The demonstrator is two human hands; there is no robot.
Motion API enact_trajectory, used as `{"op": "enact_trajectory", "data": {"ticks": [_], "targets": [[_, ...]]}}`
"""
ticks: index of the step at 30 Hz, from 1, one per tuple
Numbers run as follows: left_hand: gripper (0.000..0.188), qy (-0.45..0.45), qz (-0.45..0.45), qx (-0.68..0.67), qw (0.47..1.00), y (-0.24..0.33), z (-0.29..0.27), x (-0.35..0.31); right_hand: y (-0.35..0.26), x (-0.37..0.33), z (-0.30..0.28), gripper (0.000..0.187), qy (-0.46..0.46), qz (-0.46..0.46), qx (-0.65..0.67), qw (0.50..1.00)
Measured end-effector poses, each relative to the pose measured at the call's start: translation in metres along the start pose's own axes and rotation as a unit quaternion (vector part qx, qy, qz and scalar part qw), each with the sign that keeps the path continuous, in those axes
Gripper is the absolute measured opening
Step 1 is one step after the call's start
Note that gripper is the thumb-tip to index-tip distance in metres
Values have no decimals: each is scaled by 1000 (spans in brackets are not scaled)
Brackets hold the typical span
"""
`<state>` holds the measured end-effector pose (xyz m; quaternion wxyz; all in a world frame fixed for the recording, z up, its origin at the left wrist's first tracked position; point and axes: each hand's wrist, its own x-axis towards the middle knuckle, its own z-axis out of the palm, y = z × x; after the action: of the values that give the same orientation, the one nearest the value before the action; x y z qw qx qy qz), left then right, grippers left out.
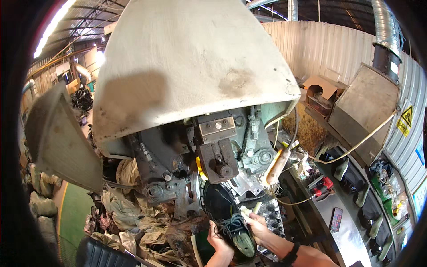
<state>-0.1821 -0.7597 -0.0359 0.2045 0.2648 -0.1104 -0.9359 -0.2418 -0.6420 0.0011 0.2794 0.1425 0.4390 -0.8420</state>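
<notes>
A black shoe upper with grey-blue laces is stretched on a green shoe last, whose bare end points toward me. My left hand is closed against its left side, with the fingertips partly hidden. On the opposite side my right hand grips the shoe near the laces. A short pale rod shows just above the right fingers; I cannot tell whether they hold it. The shoe's far end lies beneath the dark metal head of a machine, beside a yellow strip.
A large pale hood overhangs the machine. A wooden-handled tool hangs at the right. Beyond it, a metal bench bears a phone and a red power tool. Several shoes on lasts line a rack. Crumpled cloth lies left.
</notes>
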Motion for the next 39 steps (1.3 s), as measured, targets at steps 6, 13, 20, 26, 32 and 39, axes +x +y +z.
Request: {"op": "enact_trajectory", "data": {"ticks": [6,13,20,26,32,39], "targets": [[40,1,-48,6,999,8,16,-13,-14,-15,15,39,-9,-19,19,1000],[40,-11,-12,24,1000,19,30,-3,-17,0,24,43,7,-6,5,1000],[34,5,-22,20,1000,17,30,-2,-18,1,22,49,8,7,22,1000],[26,67,57,42,995,5,22,9,-9,14,12,38,-11,2,10,1000],[29,63,178,138,972,-9,16,16,5,31,0,37,-25,-11,-3,1000],[34,65,218,185,956,-14,7,20,13,38,-11,33,-47,-5,-39,998]]}}
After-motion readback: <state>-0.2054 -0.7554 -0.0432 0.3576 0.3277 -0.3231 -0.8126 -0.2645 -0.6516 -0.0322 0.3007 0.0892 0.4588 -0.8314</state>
